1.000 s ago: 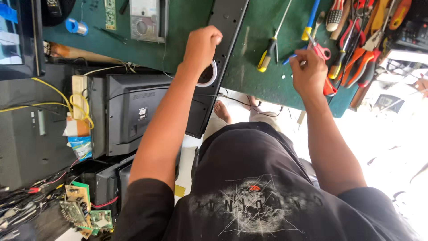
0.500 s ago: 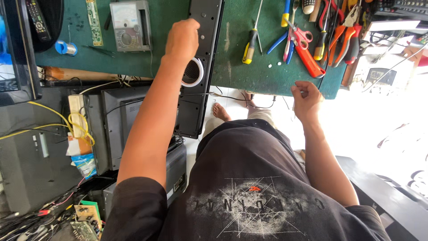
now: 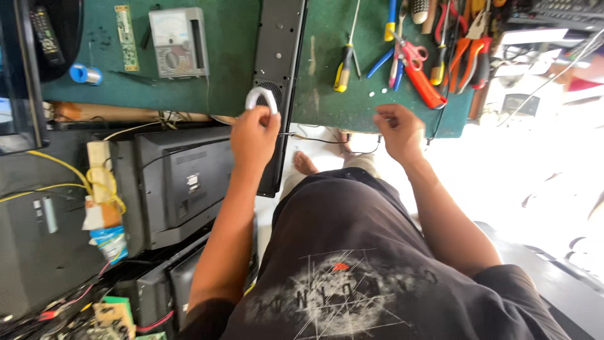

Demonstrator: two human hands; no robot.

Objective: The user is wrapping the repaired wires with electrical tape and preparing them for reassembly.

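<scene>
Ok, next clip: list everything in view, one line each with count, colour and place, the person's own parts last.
roll of tape: one, white, in the left hand's fingers over the black panel
black panel: one, long, lying across the green bench and overhanging its edge
green bench: one, top of frame
analogue meter: one, grey, on bench left of panel
circuit strip: one, green, left of meter
solder spool: one, blue, bench far left
screwdriver: one, yellow and black handle, right of panel
scissors: one, red handles, among the tools
pliers: several, orange and red handles, bench right
television sets: several, black, below bench
left hand: holding tape
right hand: empty, at bench edge
</scene>
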